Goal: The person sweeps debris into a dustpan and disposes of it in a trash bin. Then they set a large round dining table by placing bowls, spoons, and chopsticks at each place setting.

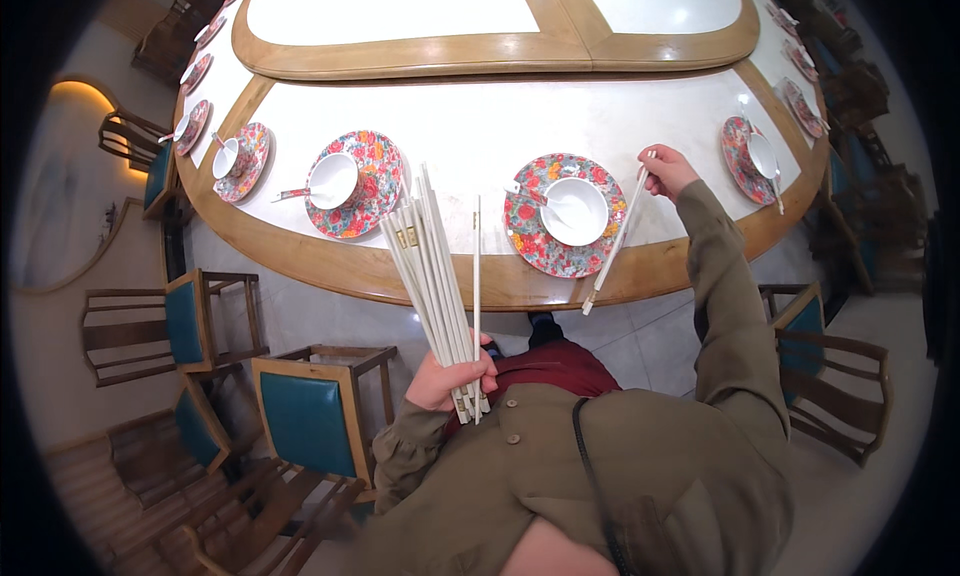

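My left hand (454, 375) grips a fanned bundle of white chopsticks (429, 276) with gold bands, in front of my waist. One chopstick (477, 291) stands a little apart from the bundle in that hand. My right hand (666, 172) pinches a pair of white chopsticks (621, 231) by one end, over the right side of a floral plate (529, 238). Their gold-marked ends reach past the table's wooden edge. On that plate rests a white bowl (589, 214) with a spoon (536, 195) in it, its patterned handle pointing left.
Another floral plate (382, 163) with bowl and spoon is set to the left, and one (736, 145) to the right with chopsticks. More settings line the round table (337, 261). A raised wood-rimmed centre (412, 64) stands behind. Teal-seated wooden chairs (307, 418) stand around.
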`<act>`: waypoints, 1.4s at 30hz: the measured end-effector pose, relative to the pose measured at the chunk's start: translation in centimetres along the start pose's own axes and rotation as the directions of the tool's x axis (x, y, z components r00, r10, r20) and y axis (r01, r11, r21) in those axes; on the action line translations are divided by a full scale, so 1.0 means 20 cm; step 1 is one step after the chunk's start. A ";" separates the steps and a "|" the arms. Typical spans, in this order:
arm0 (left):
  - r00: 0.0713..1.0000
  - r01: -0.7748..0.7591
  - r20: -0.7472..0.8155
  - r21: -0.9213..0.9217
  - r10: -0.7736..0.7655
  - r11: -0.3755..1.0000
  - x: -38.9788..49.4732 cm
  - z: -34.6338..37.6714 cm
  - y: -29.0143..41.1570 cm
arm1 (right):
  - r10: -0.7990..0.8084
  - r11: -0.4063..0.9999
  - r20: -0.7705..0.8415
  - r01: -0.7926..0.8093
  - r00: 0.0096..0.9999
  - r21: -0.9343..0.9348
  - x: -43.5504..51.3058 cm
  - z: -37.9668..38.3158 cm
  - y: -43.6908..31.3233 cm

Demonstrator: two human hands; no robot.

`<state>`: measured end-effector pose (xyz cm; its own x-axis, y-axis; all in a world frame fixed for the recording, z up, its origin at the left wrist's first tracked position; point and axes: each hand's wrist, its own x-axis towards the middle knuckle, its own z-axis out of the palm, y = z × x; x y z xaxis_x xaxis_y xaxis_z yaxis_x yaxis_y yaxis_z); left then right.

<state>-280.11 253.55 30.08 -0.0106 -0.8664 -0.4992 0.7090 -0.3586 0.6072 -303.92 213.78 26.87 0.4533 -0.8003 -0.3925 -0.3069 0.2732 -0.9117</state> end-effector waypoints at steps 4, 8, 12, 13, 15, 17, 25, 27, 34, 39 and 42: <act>0.995 -0.094 -0.044 -0.017 0.093 0.995 0.03 0.05 -0.01 | 0.108 0.981 0.094 -0.090 0.990 -0.172 0.36 0.04 0.15; 0.981 -0.096 -0.167 -0.003 0.094 0.995 0.06 0.11 -0.04 | 0.140 0.963 0.150 -0.100 0.979 -0.250 0.49 0.13 0.16; 0.973 -0.146 -0.184 -0.020 0.140 0.989 0.08 0.13 -0.05 | 0.083 0.974 0.153 -0.047 0.985 -0.222 0.46 0.15 0.09; 0.971 -0.167 -0.177 -0.023 0.161 0.986 0.09 0.14 -0.06 | 0.024 0.962 0.053 -0.008 0.998 -0.272 0.43 0.15 0.09; 0.970 -0.172 -0.174 -0.014 0.167 0.985 0.10 0.13 -0.06 | -0.045 0.940 -0.032 0.032 0.998 -0.339 0.37 0.12 0.10; 0.968 -0.188 -0.173 -0.028 0.181 0.982 0.10 0.13 -0.06 | 0.046 0.781 0.060 0.001 0.997 -0.624 0.26 0.07 0.14; 0.973 -0.138 -0.198 -0.071 0.121 0.988 0.13 0.12 -0.03 | 0.149 0.976 0.209 -0.110 0.966 -0.191 0.05 0.09 0.36; 0.975 -0.121 -0.195 -0.071 0.105 0.990 0.14 0.12 -0.02 | 0.167 0.975 0.204 -0.131 0.965 -0.178 0.09 0.05 0.36; 0.983 -0.155 -0.124 -0.146 0.138 0.977 0.14 0.11 -0.05 | 0.232 0.927 0.138 -0.175 0.963 -0.332 0.14 -0.14 0.28; 0.981 -0.192 -0.056 -0.165 0.186 0.967 0.12 0.08 -0.08 | -0.458 0.606 0.130 0.416 0.880 -0.678 -0.02 0.04 -0.16; 0.982 -0.187 -0.003 -0.130 0.189 0.974 0.10 0.08 -0.05 | -0.371 0.766 0.430 0.533 0.823 -0.359 -0.25 0.49 -0.37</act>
<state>-282.09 251.54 29.44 0.1254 -0.9174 -0.3776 0.7840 -0.1416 0.6044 -295.78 220.96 34.33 0.8466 -0.5308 -0.0373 -0.2942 -0.4086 -0.8640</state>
